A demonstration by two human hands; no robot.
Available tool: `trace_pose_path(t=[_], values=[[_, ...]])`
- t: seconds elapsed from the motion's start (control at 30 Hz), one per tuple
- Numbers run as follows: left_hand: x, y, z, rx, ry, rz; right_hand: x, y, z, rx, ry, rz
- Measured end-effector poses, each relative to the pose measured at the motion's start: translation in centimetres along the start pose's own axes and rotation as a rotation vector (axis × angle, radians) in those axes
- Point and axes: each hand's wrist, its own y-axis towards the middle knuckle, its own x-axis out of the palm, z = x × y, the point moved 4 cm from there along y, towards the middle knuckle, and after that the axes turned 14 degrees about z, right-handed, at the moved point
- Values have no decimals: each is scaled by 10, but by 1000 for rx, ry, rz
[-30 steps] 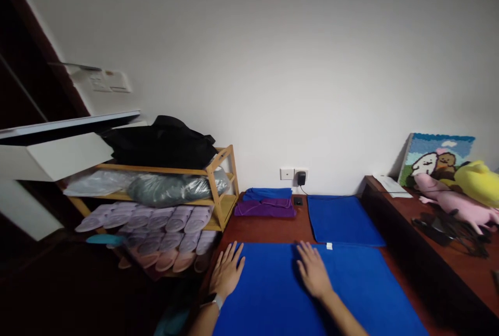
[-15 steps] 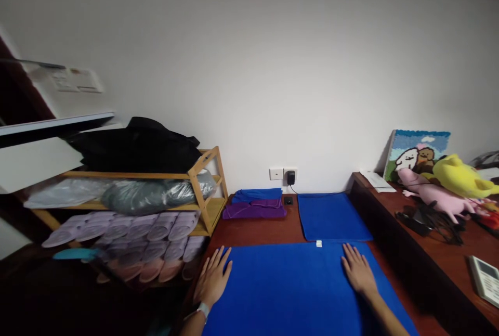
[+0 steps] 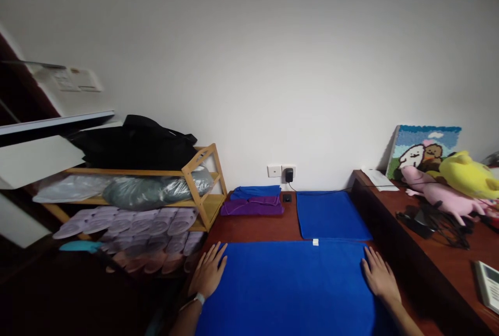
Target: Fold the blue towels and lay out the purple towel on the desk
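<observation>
A large blue cloth (image 3: pixel 292 289) lies spread flat on the reddish-brown table (image 3: pixel 257 229), a small white tag (image 3: pixel 315 242) at its far edge. My left hand (image 3: pixel 208 271) rests on the cloth's far left corner, fingers spread, holding nothing. On the far right corner lies my right hand (image 3: pixel 380 276), palm down with its fingers extended. Beyond the large cloth is a smaller blue cloth (image 3: pixel 331 215), laid flat. To its left sit a folded purple cloth (image 3: pixel 253 206) and a folded blue cloth (image 3: pixel 244 192) behind it.
At left, a wooden rack (image 3: pixel 215 206) holds a black bag (image 3: pixel 136 146), plastic-wrapped items and several lilac slippers (image 3: pixel 142 221). A raised desk on the right bears plush toys (image 3: pixel 440 198), a picture (image 3: pixel 424 146) and black cables (image 3: pixel 448 227). A black plug (image 3: pixel 289 175) sits in the wall socket.
My right hand has slid right along the far edge to the large cloth's right corner. My left hand stays near the left corner. The view has shifted slightly.
</observation>
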Motion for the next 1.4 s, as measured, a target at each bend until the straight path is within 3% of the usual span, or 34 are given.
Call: trace_pose_path(t=[0.23,0.33,0.43,0.63,0.7,0.73,0.8,0.87,1.1,1.17,1.27,1.4], values=[[-3,-2,3,7,-4,2,-2,0,1,47,-33,-45],[-5,-3,4,7,2,-4,-13,1,-19,82,-44,22],[-7,-3,4,9,11,-21,-34,-6,-89,-36,55,133],[-12,-2,8,-2,11,-35,-60,-56,-307,-471,495,-36],[-12,-2,9,-3,10,-38,-59,-68,-346,-521,513,-124],[-12,-2,9,-3,12,-39,-58,-70,-353,-521,504,-154],[-12,-2,8,-2,17,-42,-54,-67,-342,-486,470,-179],[-11,-1,8,0,22,-47,-49,-58,-304,-423,428,-168],[-9,1,7,-2,5,-32,-18,-26,-80,-149,212,-67],[-7,2,6,-2,7,-25,-10,-18,-30,-48,144,-52],[-5,2,4,-1,21,-23,-3,-11,9,1,111,-54],[-4,3,3,11,31,-40,-1,-10,14,-7,124,-41]])
